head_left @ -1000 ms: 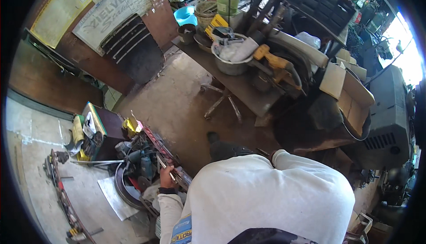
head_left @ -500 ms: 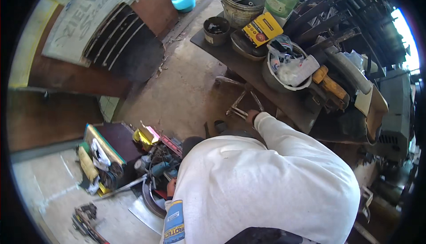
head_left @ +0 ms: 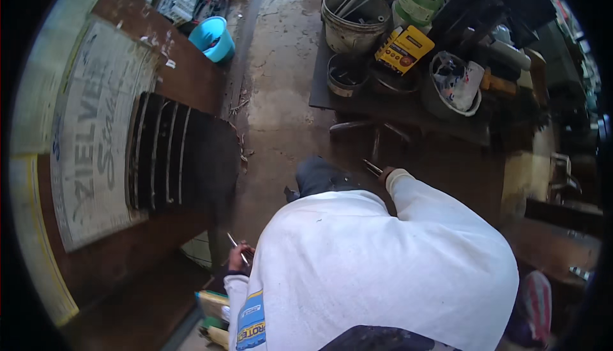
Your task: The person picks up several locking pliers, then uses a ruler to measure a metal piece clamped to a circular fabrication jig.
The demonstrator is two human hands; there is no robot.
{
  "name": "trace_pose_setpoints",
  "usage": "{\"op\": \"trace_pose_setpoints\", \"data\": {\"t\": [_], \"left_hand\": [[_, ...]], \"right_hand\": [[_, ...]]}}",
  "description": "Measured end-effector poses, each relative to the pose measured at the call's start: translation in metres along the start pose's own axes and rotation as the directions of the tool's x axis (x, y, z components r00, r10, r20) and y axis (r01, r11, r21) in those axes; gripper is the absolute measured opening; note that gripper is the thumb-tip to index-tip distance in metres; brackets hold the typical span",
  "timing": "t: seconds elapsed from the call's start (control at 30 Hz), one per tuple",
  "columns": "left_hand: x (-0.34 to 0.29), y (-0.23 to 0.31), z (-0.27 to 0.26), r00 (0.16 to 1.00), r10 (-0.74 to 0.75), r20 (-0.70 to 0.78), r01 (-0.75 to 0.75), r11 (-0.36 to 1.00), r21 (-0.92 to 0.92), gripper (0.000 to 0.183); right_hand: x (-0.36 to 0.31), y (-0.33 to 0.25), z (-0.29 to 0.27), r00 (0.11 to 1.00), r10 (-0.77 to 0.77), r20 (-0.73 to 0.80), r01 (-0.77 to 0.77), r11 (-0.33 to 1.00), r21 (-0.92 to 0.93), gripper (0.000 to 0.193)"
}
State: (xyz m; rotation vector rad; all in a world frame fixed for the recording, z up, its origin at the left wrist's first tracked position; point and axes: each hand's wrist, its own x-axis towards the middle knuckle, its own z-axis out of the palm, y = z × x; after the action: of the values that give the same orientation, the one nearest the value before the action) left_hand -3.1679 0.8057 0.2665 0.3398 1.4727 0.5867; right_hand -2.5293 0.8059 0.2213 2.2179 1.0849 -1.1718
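My left hand [head_left: 241, 258], low at the left beside my white sleeve, is closed around a slim shiny metal rod [head_left: 232, 240]. One end of the rod sticks out past the fingers; its kind is not clear. Further forward on the right, my right hand [head_left: 386, 173] is closed on a slender metal tool with two prongs [head_left: 372, 167], seen over the dark floor in front of the bench. The palm hides the rest of that tool.
At the front right, a dark bench [head_left: 319, 89] bears a bucket of metal rods [head_left: 354, 32], a dark pot [head_left: 345, 83], a yellow package [head_left: 404, 50] and a white tub [head_left: 476, 103]. Ribbed dark panels [head_left: 166, 153] lean at the left. Beyond stands a blue basin [head_left: 220, 48].
The view has swung left to the walkway. My left hand has left the heap of tools and now holds the metal rod up. My right hand still grips a metal piece.
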Motion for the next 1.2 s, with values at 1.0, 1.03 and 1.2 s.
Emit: {"op": "trace_pose_setpoints", "data": {"t": [1.0, 1.03, 1.2], "left_hand": [[0.463, 0.686, 0.359, 0.871, -0.164, 0.463, -0.003, 0.941, 0.339, 0.031], [0.485, 0.706, 0.376, 0.861, -0.182, 0.474, 0.03, 0.95, 0.311, 0.03], [0.585, 0.819, 0.468, 0.807, -0.309, 0.503, 0.123, 0.921, 0.369, 0.012]], "right_hand": [[0.139, -0.35, -0.107, 0.887, 0.266, 0.377, -0.426, 0.788, 0.445, 0.054], [0.153, -0.362, -0.127, 0.885, 0.265, 0.382, -0.428, 0.785, 0.447, 0.053], [0.214, -0.425, -0.238, 0.881, 0.27, 0.389, -0.446, 0.75, 0.488, 0.051]]}}
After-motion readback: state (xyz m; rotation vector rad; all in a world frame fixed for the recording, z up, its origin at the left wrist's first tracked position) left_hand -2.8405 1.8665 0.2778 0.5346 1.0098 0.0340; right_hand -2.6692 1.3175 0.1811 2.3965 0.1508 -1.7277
